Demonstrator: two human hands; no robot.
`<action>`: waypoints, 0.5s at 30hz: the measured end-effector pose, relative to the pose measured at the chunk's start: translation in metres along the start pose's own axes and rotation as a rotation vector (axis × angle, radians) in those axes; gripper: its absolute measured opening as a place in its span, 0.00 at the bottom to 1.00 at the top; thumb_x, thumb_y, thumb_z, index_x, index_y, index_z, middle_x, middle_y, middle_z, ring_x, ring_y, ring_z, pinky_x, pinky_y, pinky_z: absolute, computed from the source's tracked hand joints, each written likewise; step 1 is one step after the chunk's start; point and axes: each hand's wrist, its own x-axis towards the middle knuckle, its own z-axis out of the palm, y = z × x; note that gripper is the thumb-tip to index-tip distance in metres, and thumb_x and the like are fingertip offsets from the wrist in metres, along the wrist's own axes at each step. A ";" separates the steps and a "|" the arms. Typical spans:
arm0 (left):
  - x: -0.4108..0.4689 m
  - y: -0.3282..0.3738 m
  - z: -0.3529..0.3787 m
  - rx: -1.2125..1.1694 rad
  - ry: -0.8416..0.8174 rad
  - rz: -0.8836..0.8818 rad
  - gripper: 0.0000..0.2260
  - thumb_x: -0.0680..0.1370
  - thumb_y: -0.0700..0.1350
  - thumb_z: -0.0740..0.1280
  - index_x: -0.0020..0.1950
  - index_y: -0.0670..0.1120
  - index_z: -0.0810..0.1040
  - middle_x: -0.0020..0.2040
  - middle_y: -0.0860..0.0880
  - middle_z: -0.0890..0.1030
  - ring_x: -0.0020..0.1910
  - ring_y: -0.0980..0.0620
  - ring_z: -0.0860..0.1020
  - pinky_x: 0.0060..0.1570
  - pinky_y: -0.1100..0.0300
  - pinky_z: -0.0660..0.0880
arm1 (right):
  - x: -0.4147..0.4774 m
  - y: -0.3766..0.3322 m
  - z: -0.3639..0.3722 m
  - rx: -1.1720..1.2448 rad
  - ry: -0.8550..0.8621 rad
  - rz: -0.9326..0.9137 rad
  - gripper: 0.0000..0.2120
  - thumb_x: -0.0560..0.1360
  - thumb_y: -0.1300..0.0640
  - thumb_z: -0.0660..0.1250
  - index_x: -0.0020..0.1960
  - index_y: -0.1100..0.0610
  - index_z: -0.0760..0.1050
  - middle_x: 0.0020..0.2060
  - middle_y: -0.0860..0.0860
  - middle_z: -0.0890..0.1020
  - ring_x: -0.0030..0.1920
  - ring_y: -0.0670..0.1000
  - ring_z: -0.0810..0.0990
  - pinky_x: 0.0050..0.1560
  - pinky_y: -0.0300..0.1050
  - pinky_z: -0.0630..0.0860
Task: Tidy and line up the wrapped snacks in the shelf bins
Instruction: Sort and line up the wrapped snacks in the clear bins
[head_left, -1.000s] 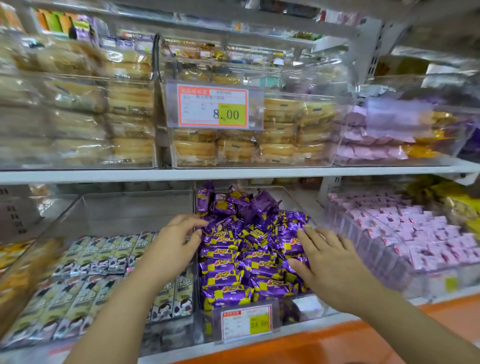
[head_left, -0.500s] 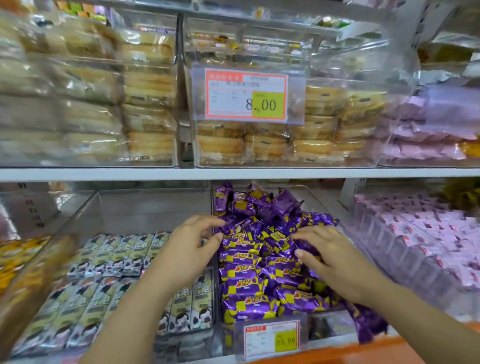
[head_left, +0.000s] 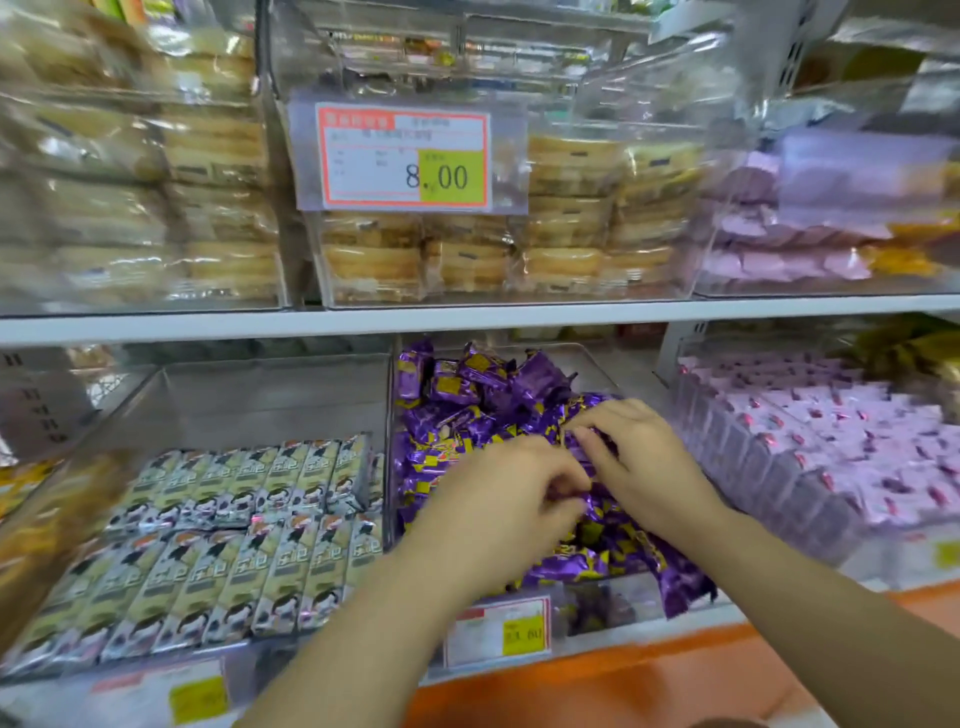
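Snacks (head_left: 467, 410) in purple foil lie heaped in the clear bin (head_left: 390, 387). Over the bin's middle, the left hand (head_left: 498, 506) curls its fingers around a wrapper; toward the bin's right, the right hand (head_left: 641, 467) pinches another. Packs are judged light, slippery, crushable: grip the body, not crimped ends.

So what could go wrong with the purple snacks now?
1. Some purple snacks hang over the front edge of the bin; a small nudge could tip them out.
2. The left hand and right hand both pinch wrappers in the heap, so pulling might drag loose neighbours along.
3. The jumbled pile at the back looks heaped and might slide forward.
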 end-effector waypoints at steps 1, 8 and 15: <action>0.003 0.008 0.010 -0.016 -0.086 -0.007 0.09 0.75 0.52 0.68 0.54 0.55 0.80 0.50 0.55 0.78 0.51 0.53 0.77 0.54 0.52 0.74 | 0.000 0.002 -0.001 -0.015 0.038 0.012 0.13 0.76 0.52 0.57 0.47 0.55 0.80 0.41 0.49 0.82 0.44 0.56 0.77 0.47 0.51 0.70; 0.011 0.031 0.049 0.254 -0.150 -0.058 0.28 0.67 0.68 0.67 0.63 0.57 0.71 0.61 0.56 0.72 0.61 0.52 0.70 0.61 0.53 0.63 | -0.007 0.017 -0.008 -0.324 0.234 0.042 0.12 0.65 0.64 0.64 0.44 0.51 0.81 0.36 0.47 0.83 0.36 0.56 0.78 0.39 0.48 0.57; 0.015 0.033 0.058 0.303 -0.105 -0.042 0.30 0.69 0.69 0.65 0.69 0.60 0.66 0.61 0.54 0.70 0.61 0.50 0.68 0.60 0.53 0.61 | -0.012 0.023 -0.015 -0.043 0.291 0.156 0.09 0.71 0.61 0.62 0.46 0.54 0.81 0.40 0.48 0.83 0.41 0.53 0.77 0.45 0.45 0.67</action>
